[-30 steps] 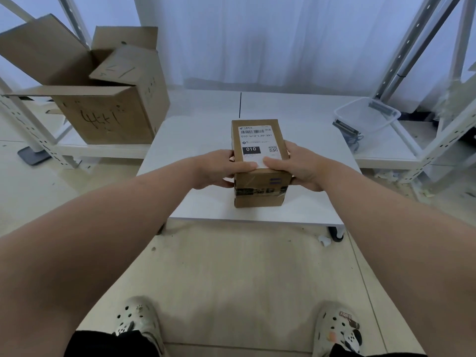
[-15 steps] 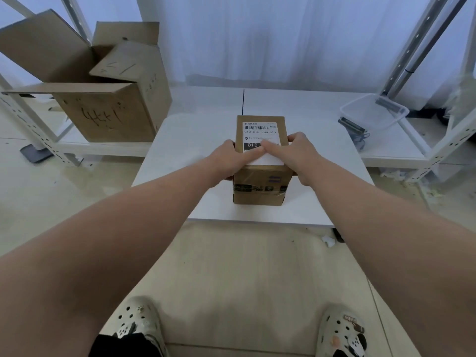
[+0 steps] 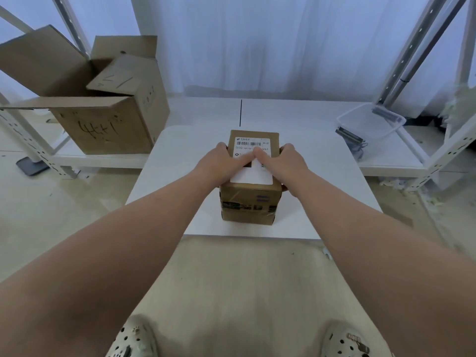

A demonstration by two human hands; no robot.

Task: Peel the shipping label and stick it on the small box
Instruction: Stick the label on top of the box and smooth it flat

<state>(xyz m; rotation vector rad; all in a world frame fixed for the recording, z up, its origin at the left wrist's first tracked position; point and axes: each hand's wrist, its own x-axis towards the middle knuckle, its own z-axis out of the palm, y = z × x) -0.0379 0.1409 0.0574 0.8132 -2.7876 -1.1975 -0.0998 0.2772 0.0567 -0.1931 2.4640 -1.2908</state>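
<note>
The label (image 3: pixel 251 177) lies on top of the box (image 3: pixel 248 204), thin and likely to crease, so press from its middle outward. The stiff, probably light box stands on the counter (image 3: pixel 164 176). The left hand (image 3: pixel 219 163) and right hand (image 3: pixel 288 163) curl their fingers (image 3: pixel 222 146) round its sides, thumbs on the label.

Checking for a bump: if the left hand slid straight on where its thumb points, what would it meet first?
Probably the right hand, whose thumb tip lies just ahead on the label.
</note>
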